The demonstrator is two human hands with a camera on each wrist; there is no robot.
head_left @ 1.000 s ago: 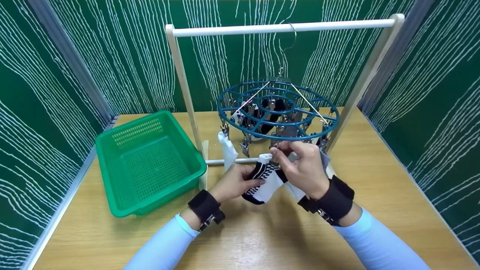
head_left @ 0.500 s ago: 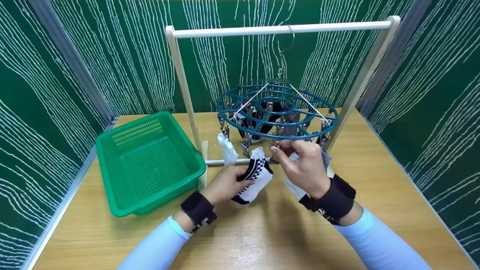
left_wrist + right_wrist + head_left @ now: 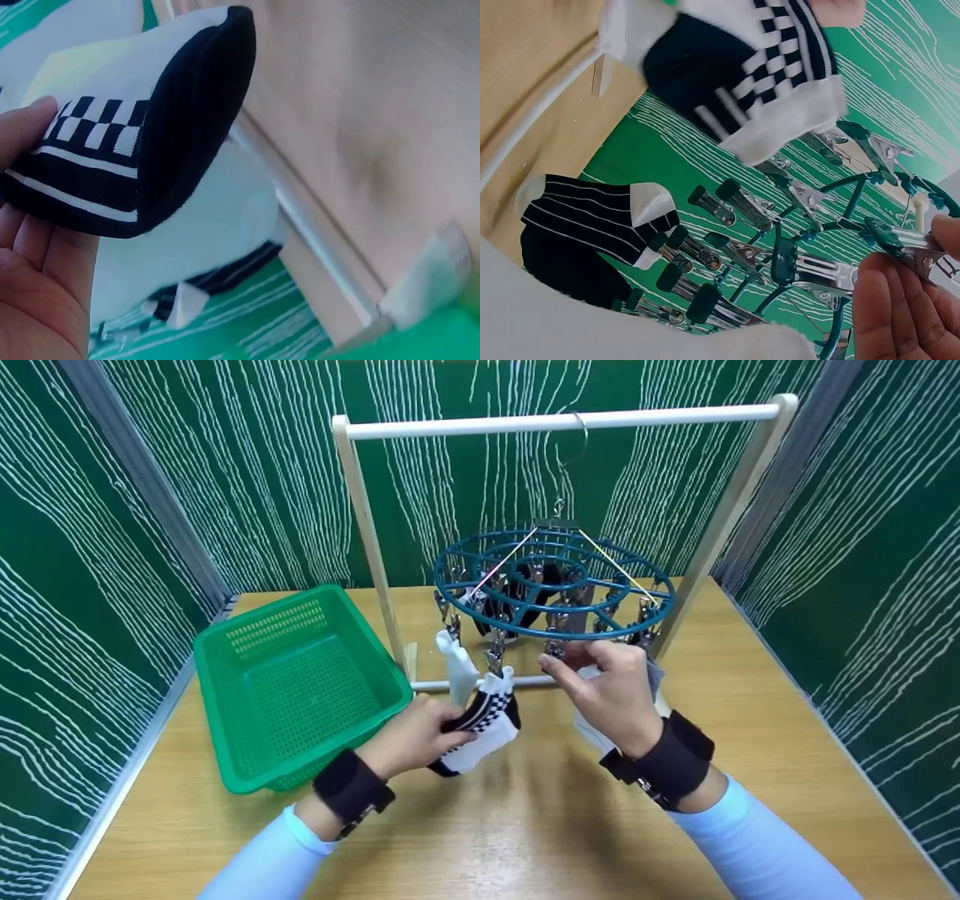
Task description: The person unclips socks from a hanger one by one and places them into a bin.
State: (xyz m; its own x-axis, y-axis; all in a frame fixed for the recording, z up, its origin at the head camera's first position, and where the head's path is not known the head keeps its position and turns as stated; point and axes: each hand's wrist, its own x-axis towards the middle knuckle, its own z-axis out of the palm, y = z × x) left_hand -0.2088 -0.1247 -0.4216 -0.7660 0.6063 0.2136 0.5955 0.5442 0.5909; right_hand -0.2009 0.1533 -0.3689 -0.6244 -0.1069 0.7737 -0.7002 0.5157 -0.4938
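Your left hand (image 3: pixel 416 733) grasps the checkered sock (image 3: pixel 487 731), thumb on the near face and fingers behind, with the black toe end beside the thumb and the white cuff pointing up and away from it. That hold seems to leave the cuff uncovered and the fabric spread; the cuff lies just under a dangling clip (image 3: pixel 495 658), though whether the two touch cannot be told. Your right hand (image 3: pixel 609 686), right of the sock and well apart from it, pinches another metal clip (image 3: pixel 911 244) between thumb and fingers at the near edge of the round hanger (image 3: pixel 525 631). Pinching it by the metal probably keeps a loose, swinging piece steady. Just beyond your left hand, a white sock (image 3: pixel 459 666) hangs from the same hanger, clear of the fingers. The hanger hooks over the rail (image 3: pixel 465 427) above both your hands, which presumably puts its clips within easy reach. To the left of your left hand sits the green basket (image 3: pixel 300 697), near enough to reach without crossing your right arm
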